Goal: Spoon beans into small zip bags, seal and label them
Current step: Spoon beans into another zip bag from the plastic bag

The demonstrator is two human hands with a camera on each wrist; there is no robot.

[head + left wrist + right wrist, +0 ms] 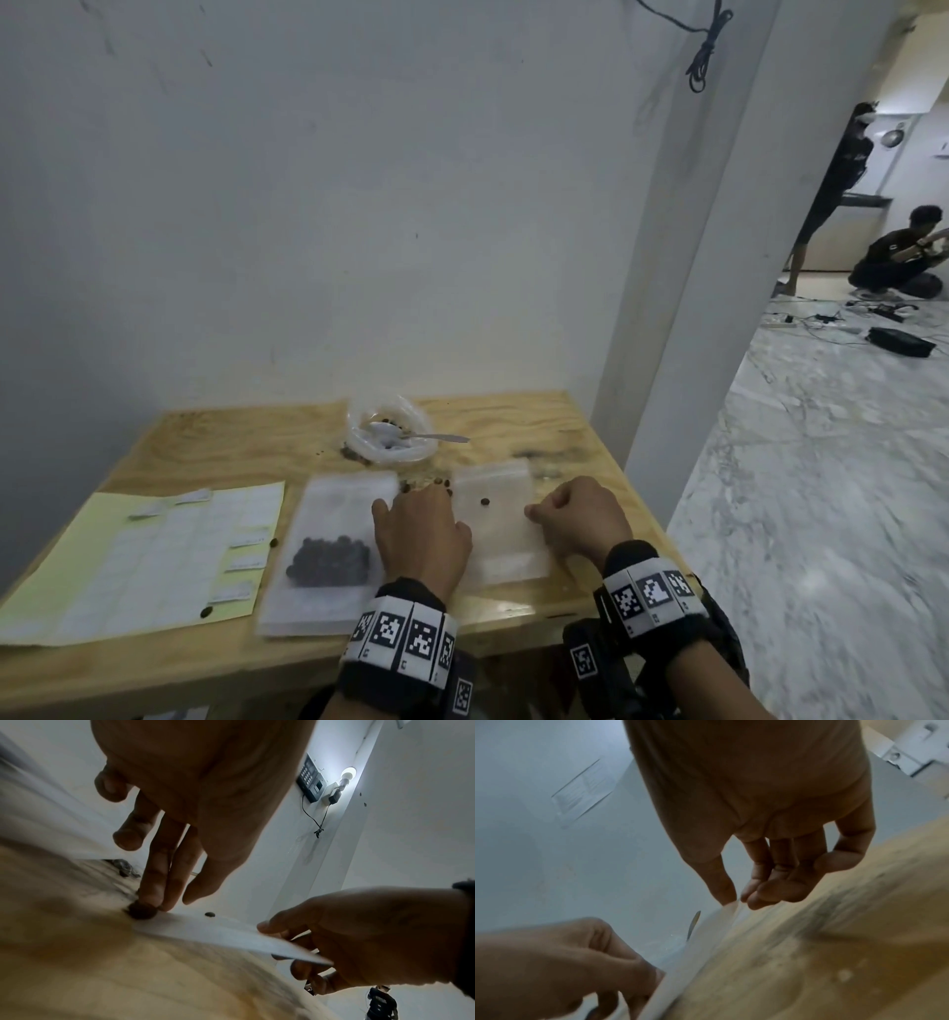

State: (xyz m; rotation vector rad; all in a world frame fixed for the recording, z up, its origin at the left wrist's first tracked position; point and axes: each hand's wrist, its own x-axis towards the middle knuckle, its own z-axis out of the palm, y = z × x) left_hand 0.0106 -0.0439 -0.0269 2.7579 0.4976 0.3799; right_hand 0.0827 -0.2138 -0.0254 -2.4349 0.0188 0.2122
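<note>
Left hand [418, 534]: my fingers are straight, tips on loose beans [442, 483] by the bag's mouth, I judge to gather them
Right hand [580, 519]: I pinch the nearly empty bag [500, 539]'s right edge, steadying it; one bean inside
Beyond: filled bag [328, 555] left; spoon [411, 434] in the supply bag

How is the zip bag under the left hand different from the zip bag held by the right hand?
The left zip bag holds a dark heap of beans; the right zip bag shows only one bean. The left bag lies flat on the table; the right hand pinches the right bag's edge. Both are small and translucent.
</note>
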